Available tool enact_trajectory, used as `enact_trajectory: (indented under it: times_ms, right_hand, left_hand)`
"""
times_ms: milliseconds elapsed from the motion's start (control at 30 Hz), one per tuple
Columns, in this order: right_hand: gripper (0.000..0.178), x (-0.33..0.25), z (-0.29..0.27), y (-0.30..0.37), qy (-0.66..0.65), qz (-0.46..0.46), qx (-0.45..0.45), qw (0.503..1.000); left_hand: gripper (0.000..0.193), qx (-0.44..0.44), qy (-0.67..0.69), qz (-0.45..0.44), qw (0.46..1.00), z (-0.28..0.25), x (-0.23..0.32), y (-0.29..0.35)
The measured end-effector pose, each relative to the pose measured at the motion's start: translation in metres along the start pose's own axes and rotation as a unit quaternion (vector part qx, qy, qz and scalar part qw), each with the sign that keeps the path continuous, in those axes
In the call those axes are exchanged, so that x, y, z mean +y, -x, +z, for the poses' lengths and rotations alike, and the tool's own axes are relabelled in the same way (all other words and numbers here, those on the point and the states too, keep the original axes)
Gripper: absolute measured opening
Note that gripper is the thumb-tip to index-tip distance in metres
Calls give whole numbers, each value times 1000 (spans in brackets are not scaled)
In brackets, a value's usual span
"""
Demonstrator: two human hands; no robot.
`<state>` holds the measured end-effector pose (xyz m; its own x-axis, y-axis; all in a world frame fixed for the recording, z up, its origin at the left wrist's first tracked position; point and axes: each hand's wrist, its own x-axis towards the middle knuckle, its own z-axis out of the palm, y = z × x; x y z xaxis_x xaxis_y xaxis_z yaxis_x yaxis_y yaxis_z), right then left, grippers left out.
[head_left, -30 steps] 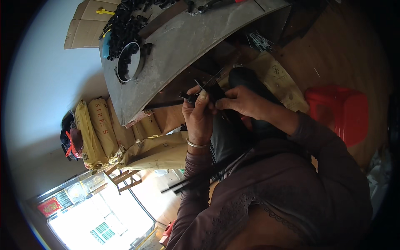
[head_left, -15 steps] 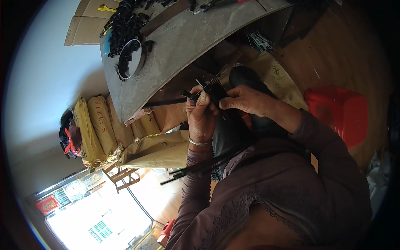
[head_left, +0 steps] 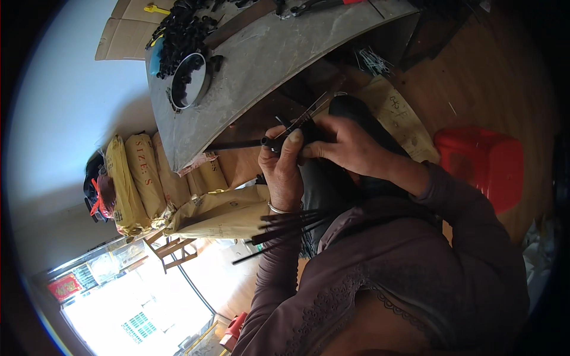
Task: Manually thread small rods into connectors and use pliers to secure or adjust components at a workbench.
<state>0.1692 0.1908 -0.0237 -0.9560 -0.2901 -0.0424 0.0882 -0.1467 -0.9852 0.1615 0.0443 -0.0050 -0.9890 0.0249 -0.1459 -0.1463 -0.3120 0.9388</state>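
Observation:
My left hand is closed, thumb up, around a black comb-like piece with a row of thin ridges. A short black tube end sticks out beside its fingers. From the right, my right hand grips the same black piece, its thumb pressed on the near side. Much of the piece is hidden by my fingers. Thin metal-looking wires slant up past it. A loose fan of thin black strips spreads over my left forearm, above my lap.
A grey table stands ahead, carrying a round white bowl, a heap of small black parts and red-handled pliers. Tan sacks stand at left. A red plastic bin is at right; a flattened carton lies on the floor.
My right hand has shifted a little left and its thumb lies lower on the black piece. The piece has turned in my hands. More black strips fan out over my left forearm.

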Motion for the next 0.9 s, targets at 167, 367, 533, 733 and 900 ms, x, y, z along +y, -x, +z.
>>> enact_trajectory:
  times_ms: [167,367,533,733,900]
  right_hand:
    - [32,-1,5,-8,-54,-56,15,997]
    - [32,1,17,-4,-251,30,16,967]
    - [35,-3,16,-7,-181,30,33,982]
    - [23,-12,26,-10,-146,50,26,988]
    - [16,-3,22,-9,-141,42,49,988]
  left_hand:
    - [12,-35,-42,-31,998,-5,12,-4]
    - [20,-38,-87,-27,995,-14,12,-8]
    - [64,4,168,-93,981,-28,31,-53]
    - [52,-191,162,-147,957,-8,49,-68]
    - [40,-280,-9,-134,951,-17,45,-73]
